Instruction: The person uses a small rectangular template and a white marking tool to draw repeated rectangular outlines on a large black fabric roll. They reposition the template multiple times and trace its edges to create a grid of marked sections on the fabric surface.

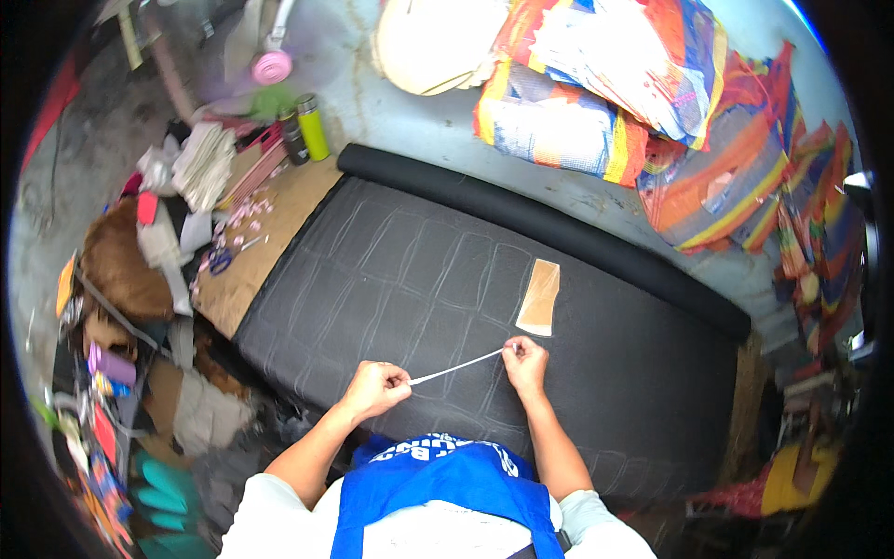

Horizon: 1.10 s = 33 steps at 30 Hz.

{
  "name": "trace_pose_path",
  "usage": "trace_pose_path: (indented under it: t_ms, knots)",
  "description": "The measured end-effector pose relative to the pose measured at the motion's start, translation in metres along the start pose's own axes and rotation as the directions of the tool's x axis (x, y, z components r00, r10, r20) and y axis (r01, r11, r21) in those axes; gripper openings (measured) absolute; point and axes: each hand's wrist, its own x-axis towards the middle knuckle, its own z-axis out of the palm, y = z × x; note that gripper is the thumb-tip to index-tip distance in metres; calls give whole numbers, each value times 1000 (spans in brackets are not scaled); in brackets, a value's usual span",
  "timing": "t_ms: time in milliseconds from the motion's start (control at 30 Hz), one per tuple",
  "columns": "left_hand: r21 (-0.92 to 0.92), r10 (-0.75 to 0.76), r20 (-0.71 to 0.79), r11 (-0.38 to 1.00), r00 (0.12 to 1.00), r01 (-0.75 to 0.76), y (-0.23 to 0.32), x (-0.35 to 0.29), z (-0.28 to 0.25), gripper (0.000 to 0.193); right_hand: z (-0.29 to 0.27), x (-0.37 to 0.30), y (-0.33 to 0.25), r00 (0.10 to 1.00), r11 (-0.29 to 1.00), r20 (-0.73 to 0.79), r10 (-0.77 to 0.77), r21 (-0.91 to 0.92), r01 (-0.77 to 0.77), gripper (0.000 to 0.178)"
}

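Observation:
A thin white strip [456, 369] is stretched taut between my two hands, low over a dark fabric [372, 279] marked with rows of chalk-like outlines. My left hand [376, 388] pinches its left end between thumb and fingers. The other end, slightly farther away, is pinched in my right hand [526, 365]. Just beyond my right hand lies a tan, tapered pattern piece [539, 298] with pale edges, flat on the cloth. Whether the strip is a measuring tape or plain cord is too small to tell.
A thick roll of dark fabric [559, 242] runs along the table's far edge. Blue-handled scissors [222, 260] and pink scraps lie on the wooden tabletop [251, 291] at left, near a green bottle [312, 129]. Colourful striped sacks [722, 177] are piled at far right.

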Motion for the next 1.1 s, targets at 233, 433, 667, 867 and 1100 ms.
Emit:
trace_pose_path:
  t_ms: [233,433,667,867,1100]
  knots:
    - [67,-43,-16,997,999,44,-68,44,-98,19,43,35,10,896,940,-364,256,308,-144,17]
    - [445,127,-454,890,882,101,-202,103,-252,18,42,32,-25,813,540,-96,574,791,-288,31]
    - [745,121,-639,343,760,572,-335,199,-451,38,57,20,-96,915,485,-27,402,854,-187,35]
    - [647,6,-653,524,757,554,-327,252,-457,36,59,13,-140,926,558,-115,360,822,-114,35]
    - [214,68,-237,977,969,-17,-174,250,-287,39,65,-4,-181,958,403,-33,284,911,-88,17]
